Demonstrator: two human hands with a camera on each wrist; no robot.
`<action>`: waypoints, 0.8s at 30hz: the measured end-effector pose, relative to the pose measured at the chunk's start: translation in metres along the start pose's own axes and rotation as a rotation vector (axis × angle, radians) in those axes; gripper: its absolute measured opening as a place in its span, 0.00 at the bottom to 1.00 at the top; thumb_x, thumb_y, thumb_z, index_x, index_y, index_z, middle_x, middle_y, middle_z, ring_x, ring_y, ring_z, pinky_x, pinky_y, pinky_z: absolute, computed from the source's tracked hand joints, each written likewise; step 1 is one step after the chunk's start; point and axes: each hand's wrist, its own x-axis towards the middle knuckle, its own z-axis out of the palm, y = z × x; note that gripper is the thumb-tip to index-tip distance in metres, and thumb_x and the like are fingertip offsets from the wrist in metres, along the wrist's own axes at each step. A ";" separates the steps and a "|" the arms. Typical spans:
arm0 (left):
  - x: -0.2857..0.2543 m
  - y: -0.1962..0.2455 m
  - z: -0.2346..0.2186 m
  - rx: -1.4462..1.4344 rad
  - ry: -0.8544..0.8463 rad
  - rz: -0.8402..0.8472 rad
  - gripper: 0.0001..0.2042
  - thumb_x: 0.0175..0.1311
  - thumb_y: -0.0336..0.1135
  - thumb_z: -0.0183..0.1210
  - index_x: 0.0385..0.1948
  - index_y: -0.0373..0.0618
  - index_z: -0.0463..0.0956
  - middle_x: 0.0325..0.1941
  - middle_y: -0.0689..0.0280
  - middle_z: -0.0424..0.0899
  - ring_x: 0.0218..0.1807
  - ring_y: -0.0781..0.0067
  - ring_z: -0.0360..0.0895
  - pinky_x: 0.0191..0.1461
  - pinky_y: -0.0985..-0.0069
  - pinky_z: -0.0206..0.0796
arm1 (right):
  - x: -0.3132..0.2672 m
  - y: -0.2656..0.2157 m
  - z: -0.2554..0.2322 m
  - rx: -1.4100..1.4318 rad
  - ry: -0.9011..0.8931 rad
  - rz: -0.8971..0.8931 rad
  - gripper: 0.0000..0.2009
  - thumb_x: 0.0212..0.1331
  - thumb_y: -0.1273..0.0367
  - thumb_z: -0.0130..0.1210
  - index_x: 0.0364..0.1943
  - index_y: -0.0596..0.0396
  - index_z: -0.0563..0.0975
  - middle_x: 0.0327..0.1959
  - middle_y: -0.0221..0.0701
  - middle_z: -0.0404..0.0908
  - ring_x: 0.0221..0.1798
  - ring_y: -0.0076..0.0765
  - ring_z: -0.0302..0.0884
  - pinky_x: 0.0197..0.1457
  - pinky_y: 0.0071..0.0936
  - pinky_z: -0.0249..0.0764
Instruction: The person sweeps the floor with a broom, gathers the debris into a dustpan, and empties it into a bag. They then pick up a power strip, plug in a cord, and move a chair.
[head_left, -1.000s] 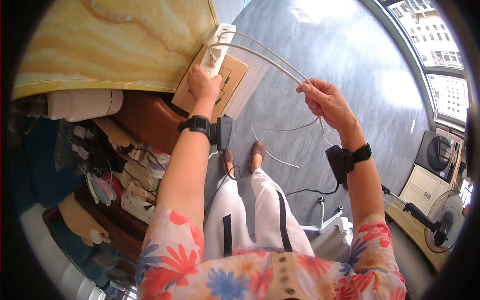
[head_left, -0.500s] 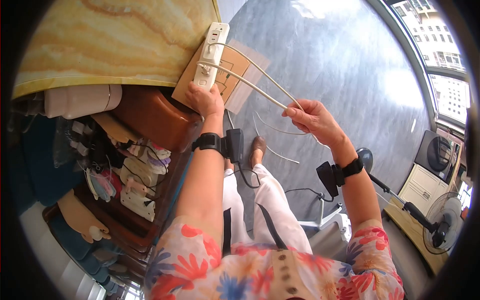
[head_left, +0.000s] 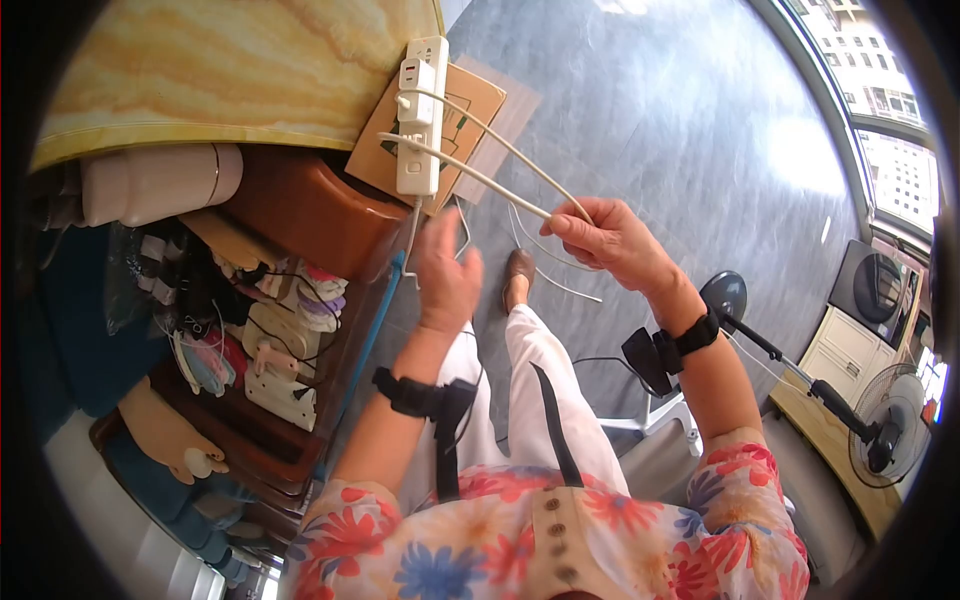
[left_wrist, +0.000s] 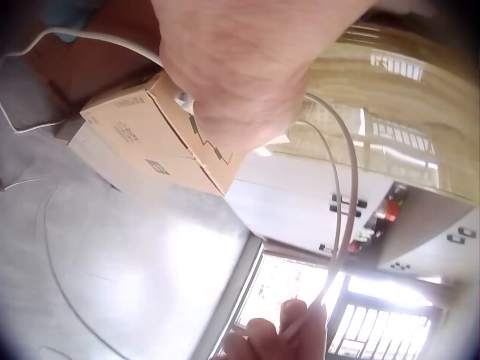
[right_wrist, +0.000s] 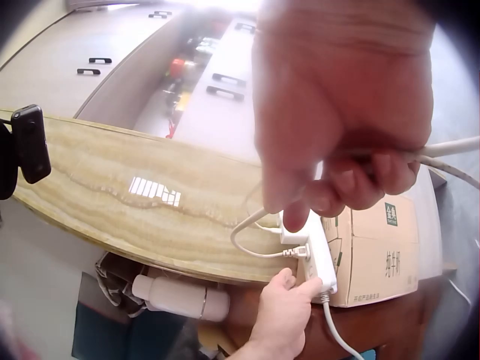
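A white power strip (head_left: 418, 130) lies on a brown cardboard box (head_left: 468, 105) at the edge of a yellow marbled counter (head_left: 230, 70). Two white cables (head_left: 480, 172) run from its sockets to my right hand (head_left: 575, 220), which pinches them together above the floor. My left hand (head_left: 443, 250) hangs open just below the strip's lower end. In the right wrist view the left hand's (right_wrist: 289, 300) fingertips reach the strip's (right_wrist: 315, 259) cord end. The left wrist view shows the cables (left_wrist: 341, 195) rising to the right hand (left_wrist: 289, 330) past the box (left_wrist: 142, 127).
A brown tray (head_left: 300, 240) of cluttered small items and cords sits to the left under the counter. A white cylinder (head_left: 150, 185) lies beside it. A standing fan (head_left: 880, 440) and its round base (head_left: 727, 295) are on the grey floor at right. More white cable (head_left: 560, 285) trails by my shoe.
My left hand has let go of the power strip and drawn back toward my body. The strip now rests on the box. My right hand shifted slightly left with the cables.
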 end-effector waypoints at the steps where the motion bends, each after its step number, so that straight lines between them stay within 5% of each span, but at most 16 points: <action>1: -0.011 0.005 0.005 -0.174 -0.193 -0.126 0.28 0.45 0.27 0.56 0.54 0.37 0.63 0.57 0.52 0.66 0.60 0.50 0.60 0.64 0.61 0.50 | 0.000 -0.002 0.005 0.001 0.002 0.004 0.14 0.60 0.61 0.53 0.35 0.59 0.78 0.18 0.17 0.64 0.20 0.11 0.55 0.20 0.12 0.52; 3: -0.029 0.025 0.025 -0.335 -0.388 -0.039 0.30 0.43 0.30 0.59 0.55 0.42 0.65 0.56 0.55 0.67 0.57 0.53 0.64 0.60 0.63 0.56 | 0.002 -0.007 0.015 0.242 -0.080 0.051 0.14 0.61 0.61 0.52 0.38 0.59 0.76 0.17 0.18 0.62 0.17 0.12 0.53 0.18 0.12 0.49; 5: -0.041 0.037 0.045 -0.224 -0.414 0.192 0.26 0.46 0.33 0.59 0.52 0.44 0.68 0.50 0.56 0.74 0.52 0.55 0.70 0.53 0.67 0.62 | 0.005 -0.014 0.030 0.308 -0.076 0.045 0.14 0.62 0.61 0.51 0.39 0.59 0.76 0.16 0.18 0.62 0.16 0.12 0.52 0.17 0.12 0.48; 9: -0.055 0.043 0.054 -0.568 -0.563 0.092 0.18 0.55 0.35 0.56 0.49 0.43 0.71 0.36 0.58 0.79 0.42 0.63 0.76 0.46 0.71 0.65 | 0.008 -0.029 0.052 0.400 0.007 0.002 0.14 0.63 0.61 0.49 0.40 0.59 0.75 0.17 0.20 0.64 0.15 0.12 0.54 0.16 0.11 0.49; 11: -0.059 0.051 0.031 -0.601 -0.839 -0.208 0.15 0.63 0.38 0.50 0.46 0.40 0.73 0.25 0.63 0.78 0.32 0.71 0.77 0.40 0.75 0.67 | 0.010 -0.027 0.052 0.425 0.008 -0.015 0.14 0.63 0.61 0.48 0.41 0.58 0.75 0.19 0.23 0.69 0.17 0.14 0.60 0.18 0.12 0.58; 15: -0.066 0.065 -0.014 -0.654 -0.886 -0.219 0.17 0.65 0.41 0.48 0.49 0.40 0.70 0.21 0.65 0.76 0.26 0.78 0.75 0.35 0.78 0.67 | 0.007 -0.031 0.052 0.290 0.087 -0.099 0.14 0.63 0.62 0.48 0.44 0.58 0.74 0.27 0.29 0.76 0.26 0.21 0.74 0.27 0.16 0.70; 19: -0.067 0.074 -0.083 -0.881 -1.028 -0.509 0.18 0.67 0.37 0.45 0.56 0.39 0.64 0.23 0.67 0.76 0.25 0.83 0.74 0.32 0.83 0.67 | -0.011 -0.039 0.048 0.192 0.079 -0.052 0.15 0.63 0.64 0.49 0.49 0.59 0.70 0.32 0.32 0.78 0.34 0.25 0.78 0.33 0.18 0.74; 24: -0.051 0.078 -0.181 -0.702 -0.896 -0.526 0.17 0.67 0.34 0.45 0.54 0.36 0.65 0.24 0.68 0.77 0.23 0.84 0.73 0.29 0.86 0.67 | -0.036 -0.012 0.030 0.359 -0.050 0.052 0.15 0.62 0.67 0.49 0.50 0.59 0.69 0.32 0.31 0.78 0.35 0.23 0.78 0.35 0.20 0.75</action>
